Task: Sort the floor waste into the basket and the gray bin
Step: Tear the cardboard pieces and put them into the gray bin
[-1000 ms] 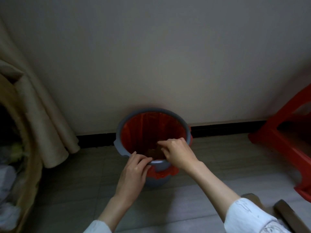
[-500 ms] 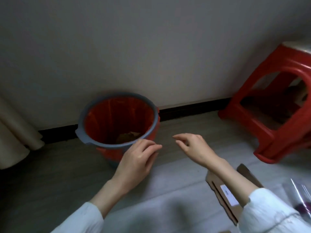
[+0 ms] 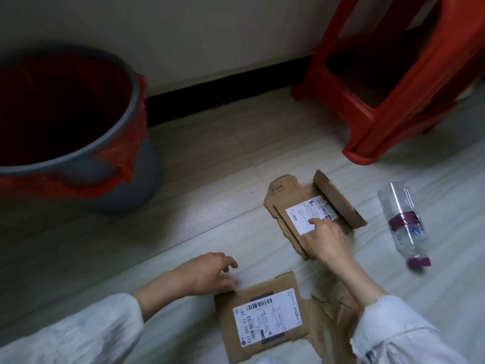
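Note:
The gray bin (image 3: 136, 185) with a red liner stands at the left. Two flattened cardboard boxes with shipping labels lie on the floor. My right hand (image 3: 325, 240) rests on the near edge of the far cardboard box (image 3: 291, 198), its index finger touching the white label. My left hand (image 3: 207, 274) holds nothing, fingers loosely curled, just at the top left corner of the near cardboard box (image 3: 236, 345). A clear plastic bottle (image 3: 401, 219) with a purple cap and band lies to the right. The basket is out of view.
A red plastic stool (image 3: 372, 106) stands at the upper right against the wall. A black skirting board (image 3: 223, 90) runs along the wall behind the bin. Crumpled brown paper (image 3: 333, 311) lies under my right forearm.
Both hands left the bin's rim and came down to the floor. The view swung right and down, bringing the cardboard boxes and bottle into sight. My right hand now touches the far cardboard.

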A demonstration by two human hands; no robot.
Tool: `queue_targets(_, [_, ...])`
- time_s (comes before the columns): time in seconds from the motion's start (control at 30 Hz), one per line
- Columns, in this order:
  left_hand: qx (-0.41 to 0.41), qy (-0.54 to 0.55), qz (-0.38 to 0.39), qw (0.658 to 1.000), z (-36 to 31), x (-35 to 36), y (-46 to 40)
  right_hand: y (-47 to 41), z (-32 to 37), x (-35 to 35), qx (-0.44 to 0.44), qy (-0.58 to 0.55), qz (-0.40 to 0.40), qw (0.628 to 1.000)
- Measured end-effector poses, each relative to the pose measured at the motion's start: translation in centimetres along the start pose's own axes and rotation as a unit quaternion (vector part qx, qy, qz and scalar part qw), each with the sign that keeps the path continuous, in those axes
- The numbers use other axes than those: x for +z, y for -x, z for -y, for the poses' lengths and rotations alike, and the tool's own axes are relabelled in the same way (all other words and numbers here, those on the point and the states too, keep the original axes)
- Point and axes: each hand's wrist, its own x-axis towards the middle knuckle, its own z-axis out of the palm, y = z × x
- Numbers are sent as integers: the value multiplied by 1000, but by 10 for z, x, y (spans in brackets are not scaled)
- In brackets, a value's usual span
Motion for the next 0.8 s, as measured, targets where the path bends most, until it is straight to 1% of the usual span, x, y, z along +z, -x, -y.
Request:
queue_targets(0.07, [-9,4,65,998,-1,7,-7,0,-10,10,11,36,1,999])
queue_targets(0.1, [-13,14,86,996,-1,11,-11,0,-14,14,16,42,-15,999])
queue_targets(0.13, [-17,27,100,994,0,14,-13,0,-17,14,18,42,-54,998])
queue_targets(0.2, [-24,48,128,990,0,23,-18,-6,-24,13,8,48,-157,986])
queue_targets(0.27, [-27,41,141,989,-3,30,-22,-15,-31,8,-18,94,-225,970])
queue_targets(0.3, [-25,31,142,989,-4,32,-24,-21,-35,6,-28,121,-241,963])
queue_targets(0.37, [-17,13,139,990,-7,33,-27,-32,-41,-2,-31,136,-231,963])
queue_targets(0.43, [-16,18,121,992,-6,30,-30,-38,-43,-9,-1,123,-197,973])
queue_targets(0.5, [-19,49,85,995,-5,24,-32,-41,-42,-11,13,111,-175,978])
queue_targets(0.57, [-27,98,39,994,-2,17,-32,-40,-40,-10,6,109,-175,979])
queue_targets(0.67, [-40,173,-21,984,2,5,-30,-38,-38,-4,-7,105,-161,981])
queue_targets(0.73, [-39,205,-57,976,5,-4,-26,-37,-36,-5,-5,70,-179,981])
queue_targets(0.8, [-44,225,-100,968,9,-14,-19,-35,-30,-11,-3,15,-223,975])
